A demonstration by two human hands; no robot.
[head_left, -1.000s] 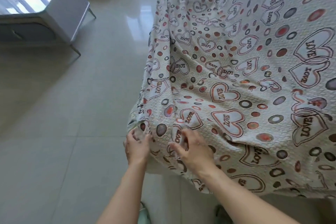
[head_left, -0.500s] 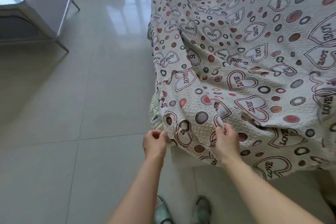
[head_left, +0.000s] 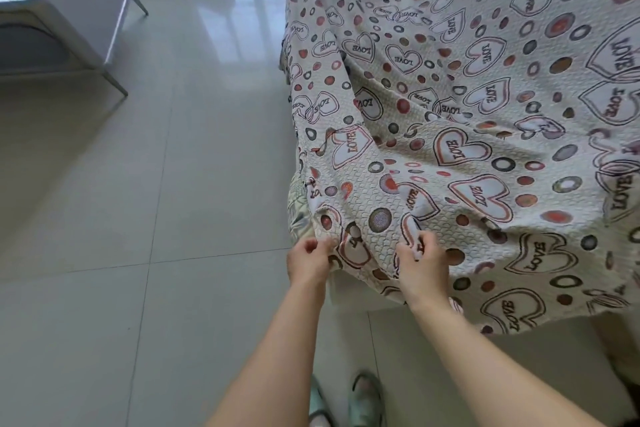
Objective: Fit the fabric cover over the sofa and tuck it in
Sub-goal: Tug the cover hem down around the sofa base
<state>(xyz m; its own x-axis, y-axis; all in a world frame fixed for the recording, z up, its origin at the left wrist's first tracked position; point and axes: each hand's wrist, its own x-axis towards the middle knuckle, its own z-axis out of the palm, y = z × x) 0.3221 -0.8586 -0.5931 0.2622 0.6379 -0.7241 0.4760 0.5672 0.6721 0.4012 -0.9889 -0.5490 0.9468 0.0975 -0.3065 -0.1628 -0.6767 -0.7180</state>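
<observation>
Hands at the corner of the sofa point(head_left: 349, 298): left hand point(head_left: 308, 262) and right hand point(head_left: 421, 269) each pinch the edge of the cover point(head_left: 467, 149), centre frame; tiled floor point(head_left: 166, 184) stretches left to a grey cabinet point(head_left: 72, 7).

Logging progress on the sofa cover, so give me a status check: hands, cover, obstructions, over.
Left hand pinches fabric cover at its corner; right hand grips a fold alongside. Cover rumpled, corner untucked. Grey table well apart, left.
</observation>
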